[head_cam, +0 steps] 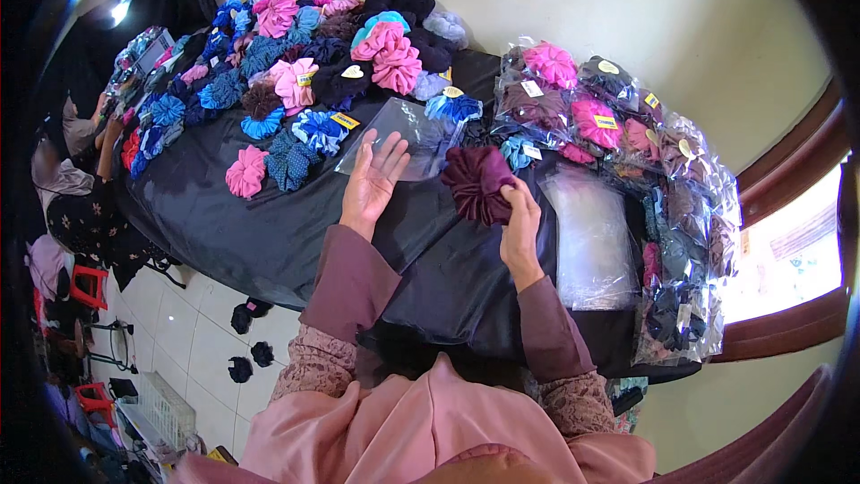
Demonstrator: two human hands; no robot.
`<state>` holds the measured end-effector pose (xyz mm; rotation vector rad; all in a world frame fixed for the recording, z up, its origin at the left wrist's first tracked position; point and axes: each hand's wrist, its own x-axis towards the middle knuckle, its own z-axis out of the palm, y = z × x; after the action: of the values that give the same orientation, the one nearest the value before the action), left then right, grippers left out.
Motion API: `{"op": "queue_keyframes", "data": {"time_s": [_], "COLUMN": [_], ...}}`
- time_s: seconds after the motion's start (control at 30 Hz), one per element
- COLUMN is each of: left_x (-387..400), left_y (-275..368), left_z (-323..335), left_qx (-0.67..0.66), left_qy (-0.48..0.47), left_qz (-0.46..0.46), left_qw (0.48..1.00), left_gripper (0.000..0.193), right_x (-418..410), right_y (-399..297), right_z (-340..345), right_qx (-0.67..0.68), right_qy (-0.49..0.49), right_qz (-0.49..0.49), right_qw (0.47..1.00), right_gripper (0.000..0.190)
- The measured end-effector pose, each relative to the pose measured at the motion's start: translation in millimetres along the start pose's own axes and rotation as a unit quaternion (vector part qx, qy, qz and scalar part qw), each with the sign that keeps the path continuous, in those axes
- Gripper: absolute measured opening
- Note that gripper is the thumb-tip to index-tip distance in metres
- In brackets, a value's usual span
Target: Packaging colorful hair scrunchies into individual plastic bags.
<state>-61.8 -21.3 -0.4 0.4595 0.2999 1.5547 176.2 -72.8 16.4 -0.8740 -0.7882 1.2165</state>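
Note:
My right hand grips a dark maroon fabric scrunchie by its right edge, holding it over the black-covered table. To its left, my left hand is raised palm up with its fingers apart and nothing in it. Just behind the left hand lies a clear plastic bag. A stack of clear plastic bags rests to the right of my right hand. A pink scrunchie and a teal dotted one lie left of my left hand.
Loose scrunchies in many colours are heaped along the table's back left. Bagged scrunchies line its back right and right side. Other people are at the far left. Several black scrunchies lie on the tiled floor, near a white basket.

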Motion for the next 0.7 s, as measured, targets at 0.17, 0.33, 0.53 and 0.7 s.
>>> {"op": "queue_keyframes", "data": {"time_s": [0.17, 0.33, 0.53, 0.7], "left_x": [-1, -1, -1, -3], "left_y": [-3, -8, -7, -8], "left_z": [1, 2, 2, 6], "left_qx": [0.007, 0.037, 0.066, 0.075], "left_qy": [-0.026, -0.032, -0.036, -0.046], "left_qz": [-0.026, -0.040, -0.041, -0.048], "left_qw": [0.999, 0.998, 0.996, 0.995], "left_gripper": [0.040, 0.042, 0.042, 0.042], "right_x": [7, 11, 11, 12], "right_y": [-1, 7, -2, -3], "right_z": [-7, -12, -10, -12], "right_qx": [0.157, 0.187, 0.266, 0.255], "right_qy": [0.103, 0.059, 0.044, 0.030], "right_qz": [0.132, 0.120, 0.098, 0.105], "right_qw": [0.973, 0.973, 0.958, 0.961], "right_gripper": [0.027, 0.031, 0.040, 0.041]}}
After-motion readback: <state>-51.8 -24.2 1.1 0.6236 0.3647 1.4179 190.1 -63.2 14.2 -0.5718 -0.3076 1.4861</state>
